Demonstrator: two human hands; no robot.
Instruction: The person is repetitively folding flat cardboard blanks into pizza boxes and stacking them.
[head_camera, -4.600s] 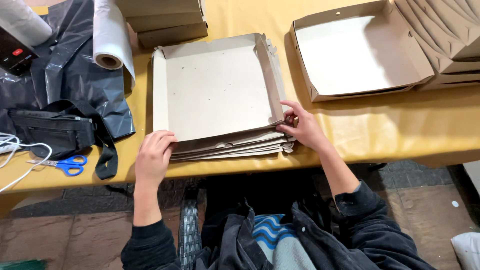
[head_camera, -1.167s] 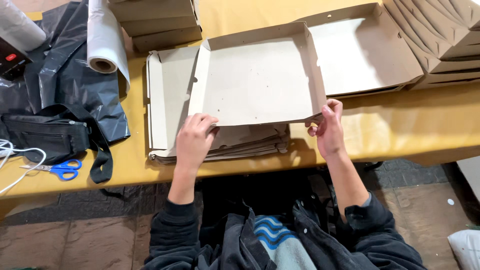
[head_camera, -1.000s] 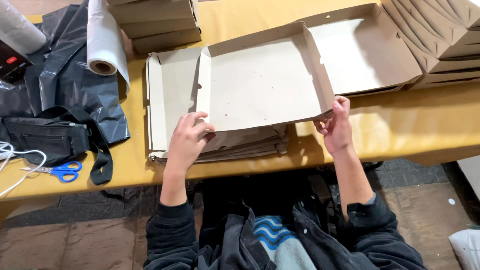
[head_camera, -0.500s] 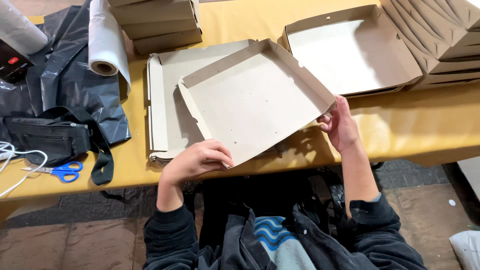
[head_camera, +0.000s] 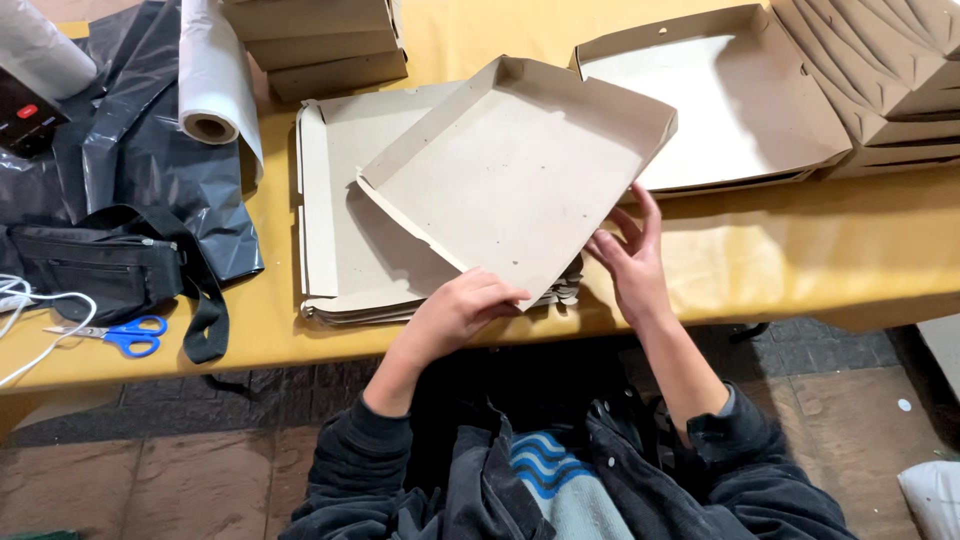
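I hold a grey-brown cardboard box blank (head_camera: 515, 175), partly folded with raised side walls, tilted and turned diagonally above a stack of flat blanks (head_camera: 345, 240). My left hand (head_camera: 460, 310) grips its near corner from below. My right hand (head_camera: 630, 260) holds its right edge, fingers spread along the cardboard. The stack lies on a yellow table (head_camera: 760, 250) near the front edge.
An open folded box (head_camera: 720, 100) sits at the back right beside stacked finished boxes (head_camera: 880, 70). More boxes (head_camera: 320, 40) stand at the back. On the left lie a plastic film roll (head_camera: 210, 80), black plastic sheet (head_camera: 130, 170), a black pouch (head_camera: 100, 270) and blue scissors (head_camera: 125, 335).
The top blank was lifted off the stack, its walls raised, then turned diagonally. My left hand slid from its left edge to the near corner; my right hand stayed on the right edge.
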